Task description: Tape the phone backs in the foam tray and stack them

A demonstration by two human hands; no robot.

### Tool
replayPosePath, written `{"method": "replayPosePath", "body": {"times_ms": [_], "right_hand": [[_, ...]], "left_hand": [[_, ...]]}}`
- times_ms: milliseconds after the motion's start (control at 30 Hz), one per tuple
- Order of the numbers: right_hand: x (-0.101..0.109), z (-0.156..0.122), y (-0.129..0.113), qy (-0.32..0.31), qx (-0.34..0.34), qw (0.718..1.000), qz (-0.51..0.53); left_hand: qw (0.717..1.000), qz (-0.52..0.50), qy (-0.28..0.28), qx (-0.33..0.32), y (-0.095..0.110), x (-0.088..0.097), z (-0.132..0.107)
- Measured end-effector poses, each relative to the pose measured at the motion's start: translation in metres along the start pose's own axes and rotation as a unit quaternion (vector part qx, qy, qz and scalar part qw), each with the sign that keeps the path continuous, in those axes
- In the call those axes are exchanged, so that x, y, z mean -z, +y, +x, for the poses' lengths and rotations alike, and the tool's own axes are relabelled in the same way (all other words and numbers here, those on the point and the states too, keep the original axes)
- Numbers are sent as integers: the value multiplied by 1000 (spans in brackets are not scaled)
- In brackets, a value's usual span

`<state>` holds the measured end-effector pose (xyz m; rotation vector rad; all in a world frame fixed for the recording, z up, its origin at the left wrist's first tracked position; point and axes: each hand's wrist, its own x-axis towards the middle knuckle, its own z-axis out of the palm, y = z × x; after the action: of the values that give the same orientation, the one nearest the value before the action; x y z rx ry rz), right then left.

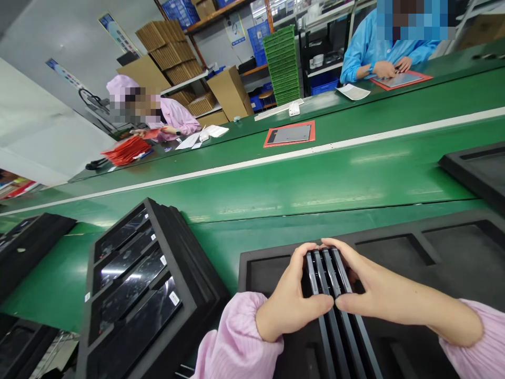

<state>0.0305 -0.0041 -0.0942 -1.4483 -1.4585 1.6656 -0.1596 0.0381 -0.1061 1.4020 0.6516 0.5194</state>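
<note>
Several slim dark slabs [342,337] with metallic edges, looking like phone or tablet bodies, stand on edge side by side as one bundle. My left hand [294,300] is closed around the bundle's left side, its thumb across the near edges. From the right, my right hand [374,287] grips the same bundle, and the two thumb tips almost meet. Beneath them lies a black foam tray [389,231] with shallow recesses. My fingers partly hide the slabs' outer faces, and the lower frame edge cuts off the bundle's near end.
At left, a stack of black foam trays [189,268] holds glossy dark panels [136,279] with white labels. A green conveyor [252,184] crosses beyond. Across it, one co-worker [181,113] handles red sheets and another [363,45] works over a panel. A grey panel [292,133] lies on the far bench.
</note>
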Motion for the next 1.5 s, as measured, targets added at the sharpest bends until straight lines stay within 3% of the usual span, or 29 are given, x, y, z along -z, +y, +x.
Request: {"method": "replayPosePath", "body": {"times_ms": [167,400,533,667,900,1033,1200,1333,1500], "right_hand": [[-6,0,0,11,-20,999,-24],[-5,4,2,52,24,998,-21],[3,10,4,24,60,996,56],[3,11,2,64,66,994,68],[-8,-11,-13,150,218,964,3],[-8,-19,-16,144,323,934,-43],[-7,-23,-13,139,385,911,-53],[-8,-18,-11,156,351,923,-40],[-6,6,-4,196,140,970,-28]], "left_hand": [[1000,14,24,2,4,-6,0],[999,24,37,-10,-1,-1,0],[997,-65,44,-18,-6,4,6],[988,-107,110,-15,-10,4,12],[973,-76,161,-143,2,-13,-6],[960,-59,141,-235,8,-20,-16],[952,-125,102,-261,9,-19,-17],[958,-156,119,-209,5,-19,-11],[961,-66,257,-76,-2,-22,12]]}}
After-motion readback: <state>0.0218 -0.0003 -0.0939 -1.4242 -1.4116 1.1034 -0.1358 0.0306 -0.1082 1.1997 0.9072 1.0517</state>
